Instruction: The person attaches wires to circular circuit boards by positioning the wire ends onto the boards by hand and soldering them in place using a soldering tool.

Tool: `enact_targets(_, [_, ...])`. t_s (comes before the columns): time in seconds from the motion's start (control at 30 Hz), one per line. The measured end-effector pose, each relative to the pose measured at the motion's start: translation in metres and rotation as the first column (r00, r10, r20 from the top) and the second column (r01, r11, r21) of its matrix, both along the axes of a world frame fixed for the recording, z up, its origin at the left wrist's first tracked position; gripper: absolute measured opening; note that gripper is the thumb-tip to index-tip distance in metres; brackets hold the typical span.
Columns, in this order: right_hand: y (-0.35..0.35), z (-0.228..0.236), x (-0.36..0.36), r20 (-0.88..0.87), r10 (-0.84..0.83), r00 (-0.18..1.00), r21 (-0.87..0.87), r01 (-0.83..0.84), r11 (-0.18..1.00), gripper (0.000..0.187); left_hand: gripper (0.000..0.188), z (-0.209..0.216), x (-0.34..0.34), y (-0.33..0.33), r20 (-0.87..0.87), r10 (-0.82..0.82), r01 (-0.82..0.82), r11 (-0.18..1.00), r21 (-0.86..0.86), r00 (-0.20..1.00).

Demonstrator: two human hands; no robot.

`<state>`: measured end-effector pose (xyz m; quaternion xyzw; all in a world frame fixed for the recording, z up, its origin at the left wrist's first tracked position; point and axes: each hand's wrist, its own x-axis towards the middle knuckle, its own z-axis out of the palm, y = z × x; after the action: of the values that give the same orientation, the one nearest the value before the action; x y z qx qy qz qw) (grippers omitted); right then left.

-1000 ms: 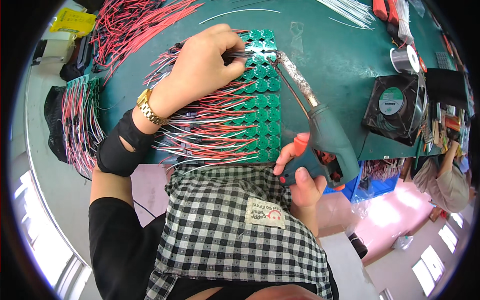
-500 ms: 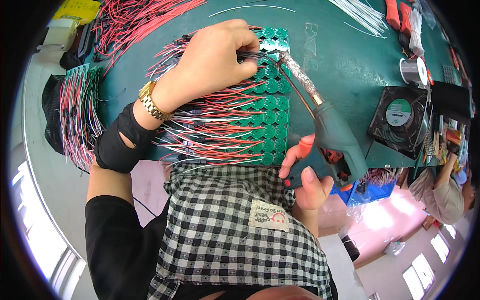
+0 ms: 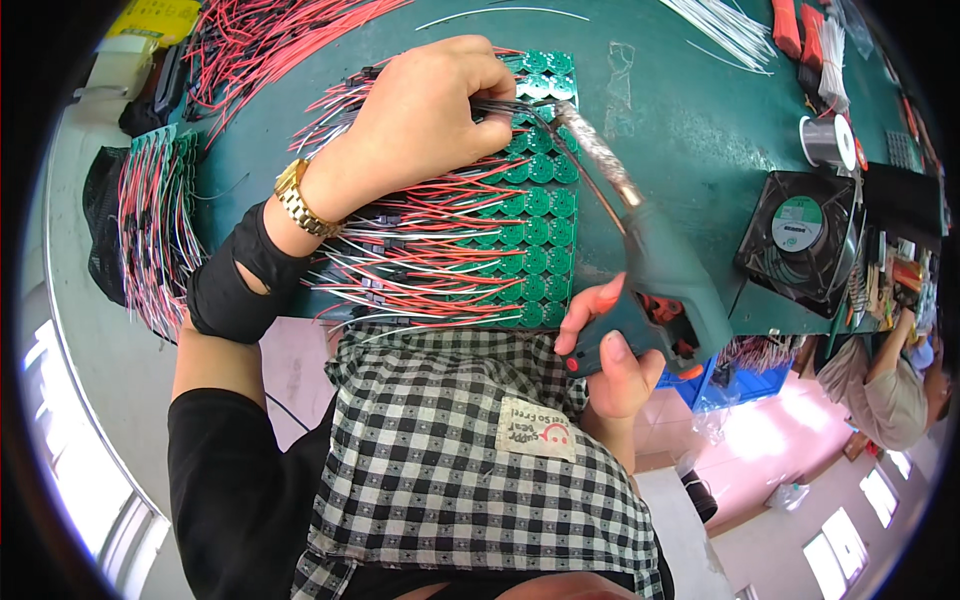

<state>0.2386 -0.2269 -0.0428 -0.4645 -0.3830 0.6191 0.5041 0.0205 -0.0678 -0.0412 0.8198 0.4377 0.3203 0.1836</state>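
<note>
My left hand [image 3: 435,120] is closed in a pinch on several thin black wires [image 3: 495,104], whose ends reach over the upper rows of a panel of round green circuit boards [image 3: 538,232]. Red, white and black wires [image 3: 430,228] with small dark connectors run leftward from the panel. In my right hand [image 3: 612,365] is a dark green soldering gun [image 3: 675,275], gripped by its handle. Its pale, crusted barrel [image 3: 595,150] points up and left, the tip close to the black wire ends. Whether the tip touches them I cannot tell. Beside the barrel runs a thin feed tube [image 3: 598,195].
A bundle of red wires [image 3: 255,60] lies at the far left, with a wired board stack [image 3: 155,225] nearer. White wires [image 3: 720,30], a solder spool [image 3: 828,142] and a black fan [image 3: 797,240] are on the right. A person [image 3: 880,395] sits beyond.
The soldering gun has shifted very slightly up and left, its body blurred. My left hand keeps hold of the black wires, almost in the same place.
</note>
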Motion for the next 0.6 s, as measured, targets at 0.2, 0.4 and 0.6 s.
enact_targets(0.2, [0.001,0.001,0.007,-0.149,-0.098,0.984,0.144,0.12,0.982,0.056,0.011,0.002,0.0,-0.001,-0.009,0.008,-0.008,1.0,0.002,1.0])
enact_targets(0.4, [-0.003,0.0,0.012,-0.269,-0.11,0.957,0.244,0.179,0.953,0.055,0.013,0.001,0.0,0.0,-0.009,0.024,-0.024,0.999,-0.034,1.0])
enact_targets(0.6, [-0.003,-0.005,0.015,-0.242,-0.172,0.955,0.172,0.217,0.961,0.055,0.014,0.002,-0.001,0.001,-0.029,0.029,-0.03,0.999,-0.028,0.999])
